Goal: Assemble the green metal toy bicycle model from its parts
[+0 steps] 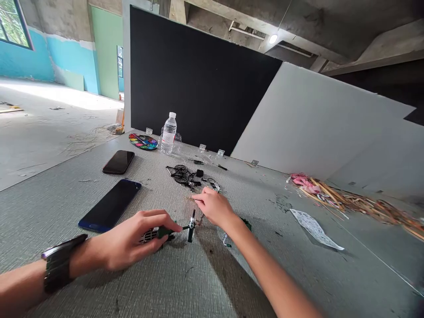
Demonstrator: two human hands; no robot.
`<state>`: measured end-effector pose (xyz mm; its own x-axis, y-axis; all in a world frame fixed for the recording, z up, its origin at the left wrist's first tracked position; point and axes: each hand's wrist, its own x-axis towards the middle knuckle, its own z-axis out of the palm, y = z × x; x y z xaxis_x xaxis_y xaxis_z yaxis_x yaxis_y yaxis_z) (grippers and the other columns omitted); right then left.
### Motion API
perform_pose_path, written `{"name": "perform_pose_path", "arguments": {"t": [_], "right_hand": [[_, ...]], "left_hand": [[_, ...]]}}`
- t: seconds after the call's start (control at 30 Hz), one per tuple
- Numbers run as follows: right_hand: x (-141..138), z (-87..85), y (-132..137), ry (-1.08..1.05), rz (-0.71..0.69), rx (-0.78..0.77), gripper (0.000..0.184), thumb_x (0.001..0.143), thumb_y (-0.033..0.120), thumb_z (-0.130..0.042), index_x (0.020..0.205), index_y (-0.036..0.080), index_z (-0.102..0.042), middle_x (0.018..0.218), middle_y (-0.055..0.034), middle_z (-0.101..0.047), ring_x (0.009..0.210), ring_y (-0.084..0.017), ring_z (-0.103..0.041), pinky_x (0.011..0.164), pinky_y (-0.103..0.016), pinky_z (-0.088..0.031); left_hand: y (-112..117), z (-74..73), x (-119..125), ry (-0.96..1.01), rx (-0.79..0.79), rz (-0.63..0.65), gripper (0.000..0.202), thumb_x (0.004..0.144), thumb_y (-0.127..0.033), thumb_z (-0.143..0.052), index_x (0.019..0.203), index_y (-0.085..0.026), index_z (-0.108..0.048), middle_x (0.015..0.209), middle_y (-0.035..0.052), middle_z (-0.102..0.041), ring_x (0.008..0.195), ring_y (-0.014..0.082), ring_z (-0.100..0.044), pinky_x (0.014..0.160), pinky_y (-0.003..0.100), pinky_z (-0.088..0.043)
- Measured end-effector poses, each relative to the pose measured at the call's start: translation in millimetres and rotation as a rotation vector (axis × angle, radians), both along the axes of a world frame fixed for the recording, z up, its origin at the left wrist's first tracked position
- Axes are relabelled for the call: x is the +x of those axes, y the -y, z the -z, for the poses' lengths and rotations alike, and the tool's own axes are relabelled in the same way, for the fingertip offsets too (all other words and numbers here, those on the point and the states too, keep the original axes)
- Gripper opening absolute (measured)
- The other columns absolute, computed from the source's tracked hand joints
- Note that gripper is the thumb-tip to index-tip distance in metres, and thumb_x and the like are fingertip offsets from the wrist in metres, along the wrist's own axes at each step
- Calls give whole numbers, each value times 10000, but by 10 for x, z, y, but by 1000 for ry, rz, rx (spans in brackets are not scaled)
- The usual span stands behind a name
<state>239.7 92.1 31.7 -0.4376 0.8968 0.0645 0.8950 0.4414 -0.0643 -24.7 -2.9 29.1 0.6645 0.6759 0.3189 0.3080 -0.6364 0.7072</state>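
My left hand (pixel 132 240) is closed around a small dark green and silver model part (pixel 164 231), pinched between thumb and fingers. Its dark rod reaches toward an upright piece with a silver joint (pixel 191 223), between my hands. My right hand (pixel 215 207) reaches across the table. Its index finger stretches out to tiny gold-coloured bits (pixel 188 197), with the thumb slightly apart and the other fingers curled. Just beyond lie black spoked model wheels (pixel 181 174) and a small chain-like part (pixel 212 183). A green part (pixel 247 224) shows partly behind my right forearm.
Two phones, one dark (pixel 118 162) and one blue-edged (pixel 111 205), lie at the left. A water bottle (pixel 168 134) and a paint palette (pixel 143 141) stand farther back, before a black panel (pixel 198 84). A printed sheet (pixel 314 229) and wood strips (pixel 357 205) lie right.
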Motion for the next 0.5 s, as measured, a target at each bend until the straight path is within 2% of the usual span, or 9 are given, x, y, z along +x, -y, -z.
{"name": "perform_pose_path", "arguments": {"t": [0.23, 0.5], "right_hand": [[153, -90, 265, -29, -49, -45, 356, 999, 157, -524, 1148, 350, -784, 878, -12, -579, 681, -135, -552, 612, -251, -328], [201, -101, 396, -119, -64, -66, 322, 943, 120, -630, 1125, 324, -799, 968, -22, -657, 748, -141, -621, 682, -254, -422]], "left_hand": [[19, -25, 7, -16, 6, -6, 276, 995, -143, -488, 1213, -192, -650, 1125, 95, -725, 1007, 259, -692, 860, 385, -538], [13, -52, 20, -17, 17, -13, 264, 984, -148, -492, 1189, -184, -655, 1110, 99, -733, 988, 261, -696, 856, 388, -546]]}}
